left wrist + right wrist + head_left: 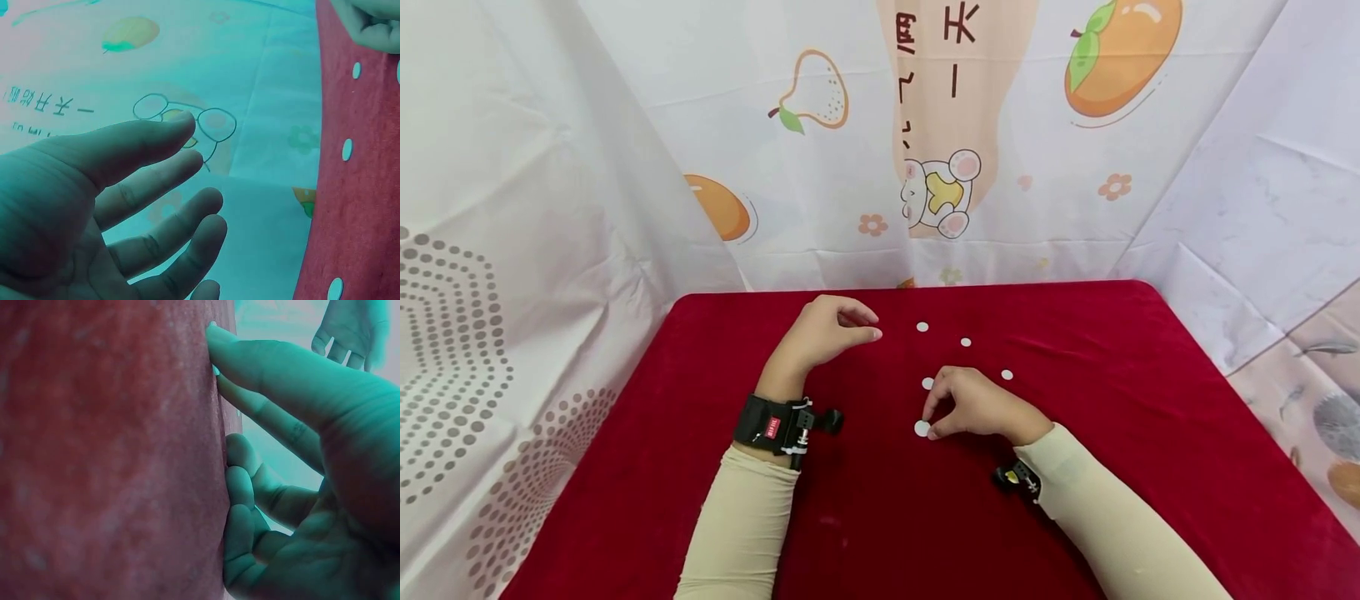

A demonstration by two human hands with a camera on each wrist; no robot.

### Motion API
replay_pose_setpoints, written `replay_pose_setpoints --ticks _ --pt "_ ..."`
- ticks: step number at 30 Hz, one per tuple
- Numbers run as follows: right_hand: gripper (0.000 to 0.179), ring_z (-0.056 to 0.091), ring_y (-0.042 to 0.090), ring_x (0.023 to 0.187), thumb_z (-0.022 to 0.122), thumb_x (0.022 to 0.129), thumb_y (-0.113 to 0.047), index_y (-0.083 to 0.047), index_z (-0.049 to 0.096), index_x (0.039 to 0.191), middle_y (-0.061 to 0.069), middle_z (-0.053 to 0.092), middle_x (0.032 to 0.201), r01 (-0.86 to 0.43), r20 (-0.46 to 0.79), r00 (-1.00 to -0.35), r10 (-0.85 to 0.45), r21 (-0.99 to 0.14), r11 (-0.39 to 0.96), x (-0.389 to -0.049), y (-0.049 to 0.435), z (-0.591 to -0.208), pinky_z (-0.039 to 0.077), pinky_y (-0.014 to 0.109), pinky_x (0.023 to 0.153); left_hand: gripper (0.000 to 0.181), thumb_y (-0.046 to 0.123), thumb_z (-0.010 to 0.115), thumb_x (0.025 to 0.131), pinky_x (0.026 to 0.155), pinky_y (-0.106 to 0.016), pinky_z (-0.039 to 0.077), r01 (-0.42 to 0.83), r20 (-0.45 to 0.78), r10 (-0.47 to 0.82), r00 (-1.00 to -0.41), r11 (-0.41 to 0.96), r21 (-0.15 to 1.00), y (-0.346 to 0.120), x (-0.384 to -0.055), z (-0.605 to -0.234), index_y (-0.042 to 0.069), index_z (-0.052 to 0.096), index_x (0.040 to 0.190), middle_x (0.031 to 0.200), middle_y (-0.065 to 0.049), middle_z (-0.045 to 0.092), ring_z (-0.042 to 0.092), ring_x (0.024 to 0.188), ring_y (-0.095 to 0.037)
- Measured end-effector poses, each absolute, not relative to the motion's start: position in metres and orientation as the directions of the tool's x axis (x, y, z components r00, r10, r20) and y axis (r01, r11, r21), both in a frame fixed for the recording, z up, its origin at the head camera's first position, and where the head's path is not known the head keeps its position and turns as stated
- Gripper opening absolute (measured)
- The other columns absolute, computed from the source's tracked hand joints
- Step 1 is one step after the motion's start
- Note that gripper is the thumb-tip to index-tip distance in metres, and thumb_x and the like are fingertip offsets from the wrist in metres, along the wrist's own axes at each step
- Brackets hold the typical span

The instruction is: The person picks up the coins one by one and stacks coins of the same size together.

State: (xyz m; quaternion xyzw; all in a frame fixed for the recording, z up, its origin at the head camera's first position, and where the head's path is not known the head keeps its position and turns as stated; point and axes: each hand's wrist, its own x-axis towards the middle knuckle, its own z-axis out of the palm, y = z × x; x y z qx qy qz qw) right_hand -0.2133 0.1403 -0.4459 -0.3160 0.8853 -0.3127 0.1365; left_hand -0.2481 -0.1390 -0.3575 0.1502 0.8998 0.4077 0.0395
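On the red cloth, the thumb and index finger of my right hand pinch the edge of a flat white disc. In the right wrist view, the right hand has its thumb and index tips at the cloth, with a sliver of the disc between them and its other fingers curled. My left hand hovers at the left with nothing in it. Its fingers are loosely bent and spread in the left wrist view. Another white disc lies just behind the right hand, partly covered by it.
More white discs lie farther back on the red cloth: one behind, one right of it and one farther right. A printed curtain hangs behind the table. A camera strap is round the left wrist.
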Motion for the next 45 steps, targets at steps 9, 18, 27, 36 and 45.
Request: replay_pose_setpoints --ticks 9,18,27,36,45 --pt "0.019 0.058 0.007 0.094 0.095 0.073 -0.025 -0.035 0.081 0.083 -0.013 0.064 0.095 -0.480 -0.034 -0.770 -0.638 -0.628 0.612 -0.213 0.147 -0.445 0.053 0.028 0.082 0.020 0.028 0.080 0.091 0.077 -0.038 0.056 0.174 0.078 0.188 -0.979 0.569 0.804 -0.143 -0.259 -0.371 0.020 0.079 0.110 0.100 -0.003 0.077 0.071 0.089 -0.025" --pt "0.018 0.057 0.008 0.095 0.095 0.075 -0.025 -0.033 0.081 0.084 -0.012 0.064 0.096 -0.510 -0.023 -0.743 -0.668 -0.627 0.589 -0.216 0.145 -0.444 0.052 0.029 0.084 0.016 0.025 0.077 0.093 0.081 -0.041 0.055 0.129 0.122 0.056 -0.991 0.647 0.752 -0.153 -0.271 -0.400 0.020 0.078 0.108 0.103 -0.001 0.076 0.067 0.098 -0.022" --pt "0.020 0.058 0.009 0.094 0.095 0.074 -0.024 -0.035 0.081 0.084 -0.012 0.063 0.095 -0.513 -0.026 -0.739 -0.673 -0.626 0.588 -0.215 0.144 -0.445 0.052 0.029 0.083 0.029 0.023 0.074 0.096 0.088 -0.045 0.055 0.077 0.114 -0.012 -0.993 0.664 0.744 -0.160 -0.277 -0.417 0.011 0.074 0.122 0.116 -0.009 0.073 0.064 0.107 -0.028" --pt "0.019 0.059 0.013 0.095 0.095 0.074 -0.023 -0.032 0.081 0.083 -0.010 0.064 0.095 -0.503 -0.031 -0.741 -0.671 -0.637 0.584 -0.212 0.141 -0.440 0.053 0.031 0.082 0.035 0.026 0.074 0.097 0.089 -0.045 0.053 0.003 0.019 -0.017 -1.000 0.644 0.765 -0.167 -0.281 -0.431 0.010 0.072 0.127 0.118 -0.010 0.072 0.063 0.108 -0.029" --pt "0.019 0.058 0.013 0.094 0.095 0.074 -0.023 -0.032 0.081 0.083 -0.009 0.063 0.094 -0.505 -0.027 -0.743 -0.669 -0.633 0.587 -0.212 0.142 -0.442 0.052 0.029 0.081 0.042 0.033 0.074 0.097 0.096 -0.047 0.052 -0.046 -0.074 0.017 -0.997 0.632 0.773 -0.170 -0.284 -0.445 0.011 0.070 0.133 0.128 -0.011 0.068 0.062 0.116 -0.031"
